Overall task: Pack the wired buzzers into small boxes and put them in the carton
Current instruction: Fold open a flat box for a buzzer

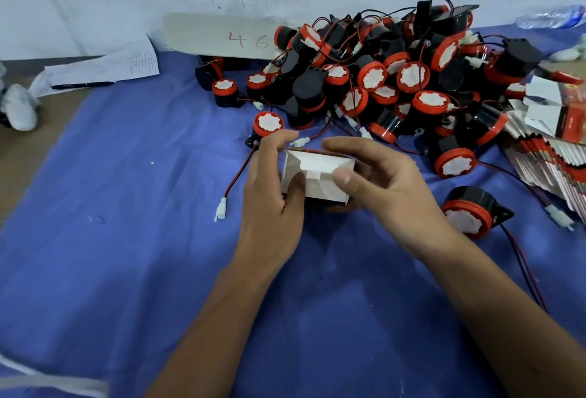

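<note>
Buzzers (396, 80), black-bodied with red rims and white faces, lie heaped toward the far right of the bench, their thin red and black wires tangled through the pile so that many bodies are half buried and cannot be counted. A small white box (317, 180) is held above the blue cloth (126, 207) near the middle of the bench, just in front of the heap. The left hand (272, 188) grips its left end, thumb across the near face and fingers curled over the far top edge. The right hand (380, 181) grasps the right end, thumb pressed on the folded flap, fingers arched over the top. Whatever the box contains is hidden; only its white flaps and a sliver of red along the far edge show. One loose buzzer (268, 126) stands just behind the left hand, its wire running down to a white connector (221, 211) on the cloth. Another buzzer (472, 213) lies near the right forearm, with its wires partly covered by the arm. At the right edge a stack of flat red and white box blanks (548, 156) is cut off by the frame. A pale card (222, 35) marked 46 leans at the far side, part of it behind the heap. Lined paper (111, 67) lies toward the far left corner, and a blurred plastic bottle (551, 16) rests at the far right.
</note>
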Demonstrator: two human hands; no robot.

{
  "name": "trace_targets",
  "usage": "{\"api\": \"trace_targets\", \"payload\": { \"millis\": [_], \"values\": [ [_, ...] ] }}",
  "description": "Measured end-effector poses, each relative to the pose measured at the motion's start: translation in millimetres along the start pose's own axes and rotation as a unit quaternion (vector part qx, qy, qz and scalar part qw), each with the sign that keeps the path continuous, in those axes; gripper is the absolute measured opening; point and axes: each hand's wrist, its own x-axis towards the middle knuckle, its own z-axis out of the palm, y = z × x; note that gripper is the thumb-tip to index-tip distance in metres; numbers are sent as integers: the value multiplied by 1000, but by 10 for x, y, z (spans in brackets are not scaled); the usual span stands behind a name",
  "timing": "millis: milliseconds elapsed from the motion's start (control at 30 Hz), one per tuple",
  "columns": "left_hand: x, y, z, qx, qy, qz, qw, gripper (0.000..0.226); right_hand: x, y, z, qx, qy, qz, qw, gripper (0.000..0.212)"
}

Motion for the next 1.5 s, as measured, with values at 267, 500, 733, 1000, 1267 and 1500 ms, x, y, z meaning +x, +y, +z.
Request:
{"api": "trace_targets", "payload": {
  "millis": [267, 500, 733, 1000, 1267, 1500],
  "values": [
    [-14, -49, 18, 22, -10, -33, 999, 44, -12, 28, 10, -306, 22, -130, 943, 48],
    [-46, 73, 81, -44, -20, 19, 999, 33, -23, 8, 127, -201, 168, -67, 963, 35],
    [-43, 42, 119, -5, -63, 62, 996, 17, -25, 36, 172, -192, 259, -41, 946, 47],
    [-34, 57, 145, -23, 26, -15, 999, 16, -24, -2, 158, -169, 104, -34, 980, 42],
    [6, 61, 71, -107, 42, -49, 992, 31, 17, 23, 96, -95, 26, -35, 995, 27],
    [-9, 52, 67, -84, 7, -33, 996, 39, 22, 59, 50, -108, 19, -22, 994, 38]
  ]
}}
